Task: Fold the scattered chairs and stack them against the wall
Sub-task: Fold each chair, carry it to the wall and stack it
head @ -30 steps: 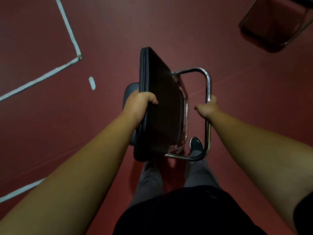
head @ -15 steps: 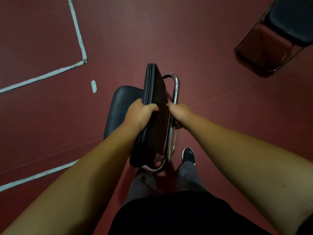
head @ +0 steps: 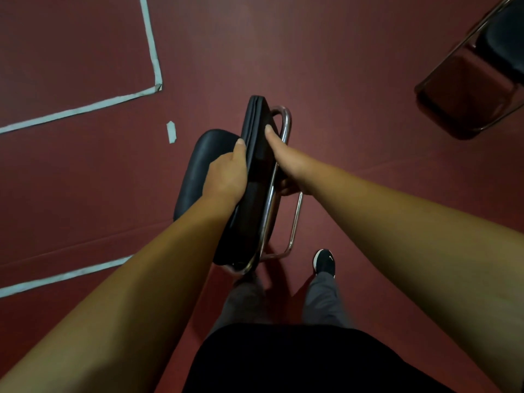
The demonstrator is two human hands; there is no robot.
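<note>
A black padded folding chair (head: 249,199) with a chrome tube frame (head: 286,120) is held edge-up in front of me, its seat pressed flat against the frame. My left hand (head: 226,174) grips the seat's left edge, thumb lying along the top. On the other side my right hand (head: 286,160) holds the chair, thumb on the seat and fingers curled round the chrome tube. The chair's backrest (head: 198,171) shows to the left, behind my left hand. A second chair (head: 476,83) stands unfolded at the upper right.
The floor (head: 354,66) is dark red with pale tape lines (head: 154,61) at the left and a loose tape scrap (head: 171,131). My legs and one black shoe (head: 324,260) are below the chair. No wall is in view.
The chair has gone from half open to folded flat. My right hand moved in from the outer chrome leg to the seat, and my left thumb now lies along the seat's edge.
</note>
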